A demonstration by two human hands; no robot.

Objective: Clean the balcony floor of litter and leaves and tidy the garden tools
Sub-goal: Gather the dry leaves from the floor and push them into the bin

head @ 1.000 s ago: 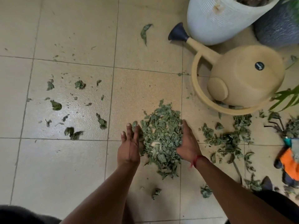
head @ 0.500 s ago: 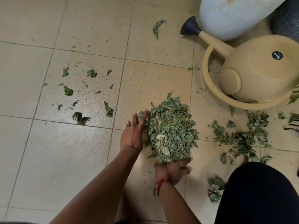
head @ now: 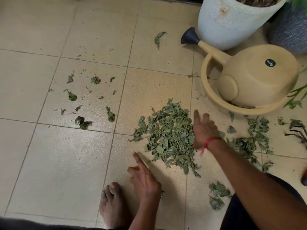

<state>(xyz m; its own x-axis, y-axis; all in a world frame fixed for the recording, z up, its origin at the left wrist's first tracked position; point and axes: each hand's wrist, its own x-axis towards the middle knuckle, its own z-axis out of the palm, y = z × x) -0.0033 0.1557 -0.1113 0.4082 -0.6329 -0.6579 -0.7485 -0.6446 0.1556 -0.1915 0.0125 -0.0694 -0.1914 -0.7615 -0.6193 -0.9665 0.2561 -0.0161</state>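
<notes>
Both hands have shifted in the last half second. The right hand [head: 204,130] has swung from the near edge of the leaf pile [head: 169,135] round to its right flank, and the left hand [head: 146,181] has come off the pile's left side and dropped back toward the person.

Right hand now: fingers [head: 196,116] straight and a little spread, somewhat blurred, palm side against the right side of the heap and gripping nothing. A red thread [head: 210,141] circles that wrist.

Left hand: low over the tile, clear of the pile's near-left corner, fingers long and relaxed with the forefinger [head: 137,159] reaching toward the heap and not touching it. It holds nothing. A bare foot [head: 112,205] sits just beside it.

So the main heap lies mid-floor between the two hands, touching the right one and apart from the left. Loose leaves [head: 83,122] are strewn well off toward the left side of the floor. A second drift [head: 256,138] lies behind the right wrist, and a small clump [head: 217,195] is near the right forearm.

Toward the far-right corner of the floor, the beige watering can [head: 259,77] lies on its side, its dark rose against the white planter [head: 232,22], with a grey pot [head: 290,30] beside that.
</notes>
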